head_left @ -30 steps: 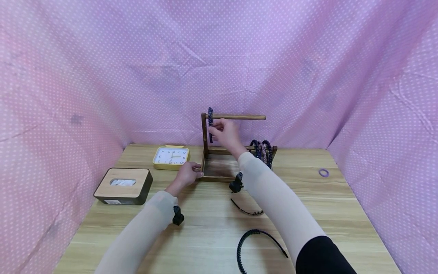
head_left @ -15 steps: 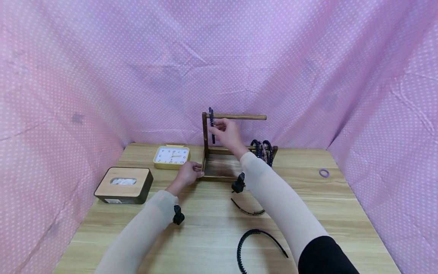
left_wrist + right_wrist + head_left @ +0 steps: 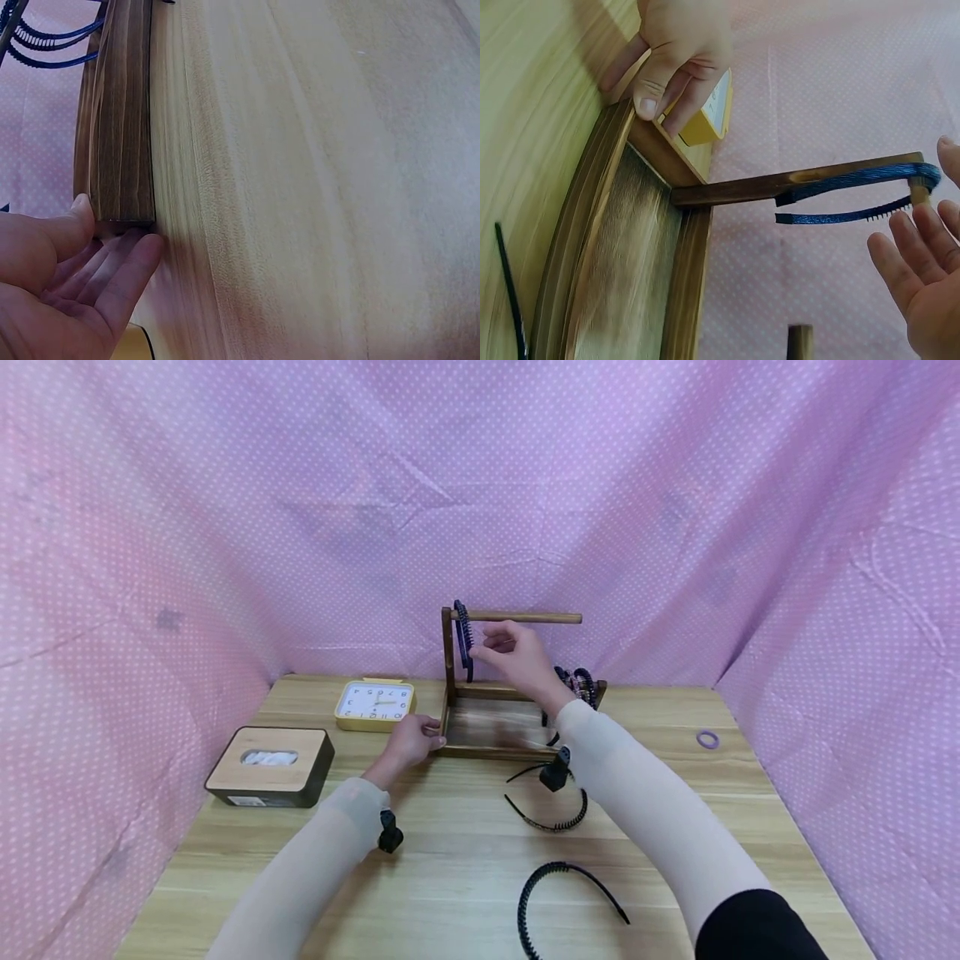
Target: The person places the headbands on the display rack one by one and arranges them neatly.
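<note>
Your right hand [image 3: 517, 656] is just beside the blue headband [image 3: 855, 178], its fingers loosely extended and spread rather than wrapped around anything; whether the thumb brushes the band, you cannot tell. That headband hangs over the upper bar [image 3: 525, 617] of the wooden rack [image 3: 491, 724], close to the upright [image 3: 450, 652], with both ends pointing down. Your left hand [image 3: 410, 741] grips the rack's near left corner between thumb and fingers. The rack stands by the middle of the far edge of the table [image 3: 450, 868], and a bunch of headbands [image 3: 588, 687] hangs at the right end of its lower bar [image 3: 491, 692]. On your side of the rack lies a thin toothed headband [image 3: 558, 829], and nearer to you a larger black headband [image 3: 522, 902] runs out of the bottom of the head view. To the left of the rack, toward the table's far left corner, is a yellow clock [image 3: 375, 703], its numerals upside down to you; a tissue box [image 3: 307, 768] sits by the left edge. A purple ring [image 3: 708, 740] lies near the right edge, toward the far right corner.
</note>
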Tool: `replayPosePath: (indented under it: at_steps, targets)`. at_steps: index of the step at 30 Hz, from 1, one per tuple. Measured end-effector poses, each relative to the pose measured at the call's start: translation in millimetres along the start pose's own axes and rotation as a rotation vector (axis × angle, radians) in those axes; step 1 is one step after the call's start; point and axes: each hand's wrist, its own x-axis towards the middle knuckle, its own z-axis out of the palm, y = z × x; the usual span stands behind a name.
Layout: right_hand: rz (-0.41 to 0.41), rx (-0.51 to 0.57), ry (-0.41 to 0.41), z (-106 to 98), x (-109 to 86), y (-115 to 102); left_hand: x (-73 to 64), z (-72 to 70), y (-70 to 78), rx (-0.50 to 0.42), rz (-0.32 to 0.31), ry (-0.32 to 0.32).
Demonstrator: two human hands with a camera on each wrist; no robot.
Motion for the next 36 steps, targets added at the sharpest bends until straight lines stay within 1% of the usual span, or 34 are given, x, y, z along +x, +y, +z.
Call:
replayPosePath:
  at_steps: [3,6,9,12,19,25,28,31,34,36]
  targets:
    - [-0.024,-0.025,-0.024,-14.6,-8.9,-0.1,0.5,0.2,-0.3,0.001,0.017,-0.001]
    - [-0.045,-0.054,-0.048,-31.7,-19.4,1.8,1.0,0.8,0.1,-0.002,0.019,0.0]
    - [-0.05,-0.092,-0.059,-48.8,-33.7,4.8,0.3,1.6,1.0,-0.007,0.021,0.002]
    - [-0.055,-0.127,-0.063,-63.6,-51.2,11.5,1.3,2.3,1.3,-0.008,0.018,-0.001]
    - [-0.045,-0.126,-0.099,-86.5,-101.4,38.1,0.7,0.2,-0.9,0.008,0.029,-0.004]
    - [0.012,-0.135,-0.114,-93.2,-142.6,72.8,0.6,-1.3,-3.7,-0.016,0.037,-0.017]
    - [0.043,-0.159,-0.114,-91.4,-160.1,93.1,1.3,-1.5,-4.7,-0.018,0.032,-0.02]
    - [0.069,-0.185,-0.094,-87.4,-174.8,111.3,1.7,-1.7,-5.7,-0.018,0.031,-0.02]
    - [0.094,-0.175,-0.092,-83.1,-187.8,123.4,1.8,-1.5,-5.8,-0.015,0.039,-0.016]
    - [0.109,-0.156,-0.111,-80.5,-196.8,127.6,1.6,-1.5,-5.1,-0.018,0.041,-0.012]
